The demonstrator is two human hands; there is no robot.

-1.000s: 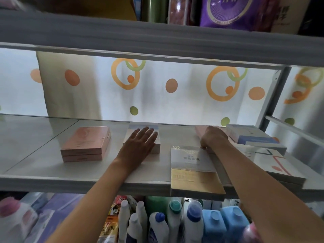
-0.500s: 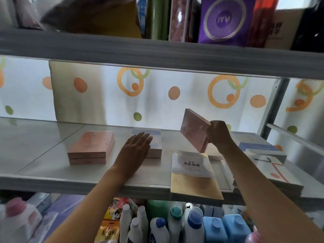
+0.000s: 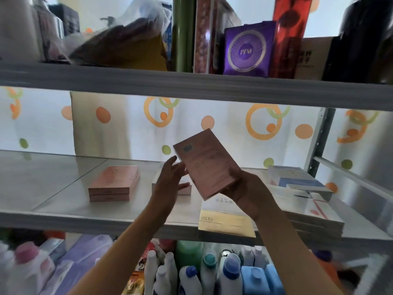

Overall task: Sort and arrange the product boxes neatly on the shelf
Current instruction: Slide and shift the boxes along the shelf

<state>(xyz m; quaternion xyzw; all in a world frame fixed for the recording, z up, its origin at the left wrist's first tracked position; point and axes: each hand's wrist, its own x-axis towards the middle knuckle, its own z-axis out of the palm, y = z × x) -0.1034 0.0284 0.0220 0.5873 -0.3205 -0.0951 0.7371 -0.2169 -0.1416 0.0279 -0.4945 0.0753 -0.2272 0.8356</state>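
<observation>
Head view: right hand (image 3: 247, 193) grips pink box (image 3: 207, 165) at its lower corner, tilted, raised above shelf (image 3: 53, 188). Left hand (image 3: 170, 179), fingers straight, touches the box's left edge, seemingly. Left of the grip, stacked pink boxes (image 3: 113, 184) lie flat

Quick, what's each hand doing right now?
Left hand: open, fingers straight, touching the left edge of the raised pink box.
Right hand: holding the pink box from below, above the shelf.

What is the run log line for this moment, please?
right hand: holds pink box tilted above shelf | left hand: open, touching box | pink stack: untouched
</observation>
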